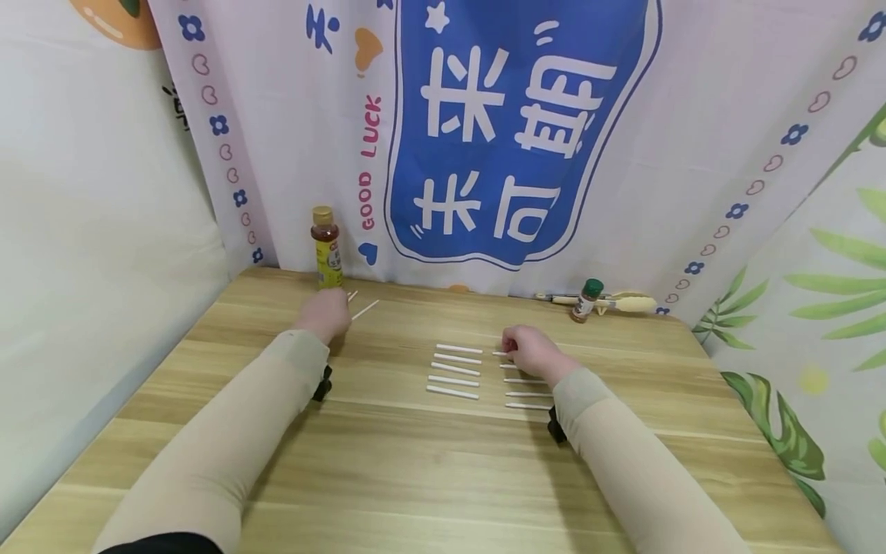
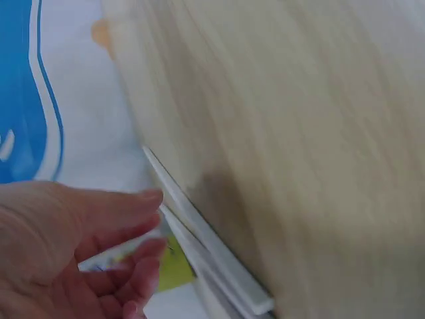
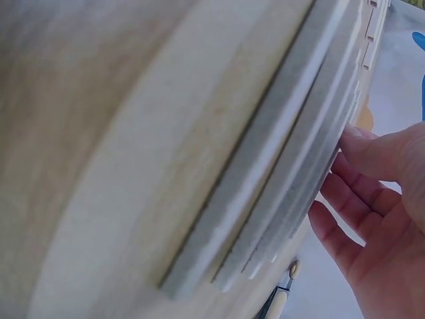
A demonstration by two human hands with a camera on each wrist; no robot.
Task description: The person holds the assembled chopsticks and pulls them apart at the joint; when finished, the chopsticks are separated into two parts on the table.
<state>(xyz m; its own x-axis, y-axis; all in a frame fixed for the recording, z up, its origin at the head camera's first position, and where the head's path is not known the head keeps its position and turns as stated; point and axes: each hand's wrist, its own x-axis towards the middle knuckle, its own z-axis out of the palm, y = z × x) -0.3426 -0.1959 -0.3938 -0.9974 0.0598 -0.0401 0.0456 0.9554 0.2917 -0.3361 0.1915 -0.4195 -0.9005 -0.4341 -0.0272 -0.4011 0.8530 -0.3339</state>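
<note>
At the back left, my left hand (image 1: pixel 325 314) is beside slim white sticks. In the left wrist view its thumb and index finger (image 2: pixel 151 198) pinch the end of one white stick (image 2: pixel 192 249); another stick (image 2: pixel 206 229) lies alongside. My right hand (image 1: pixel 534 352) is over the far end of the right-hand column of white sticks (image 1: pixel 527 395). Its thumb and fingertips pinch the farthest stick, whose tip pokes out to the left. To the left, several white sticks (image 1: pixel 453 392) lie parallel in a second column.
A yellow-labelled bottle (image 1: pixel 328 258) stands just behind my left hand. At the back right are a green-capped jar (image 1: pixel 587 300) and a cream-coloured utensil (image 1: pixel 633 302) by the printed curtain (image 1: pixel 609 231). The wooden table (image 1: pixel 415 485) extends towards me.
</note>
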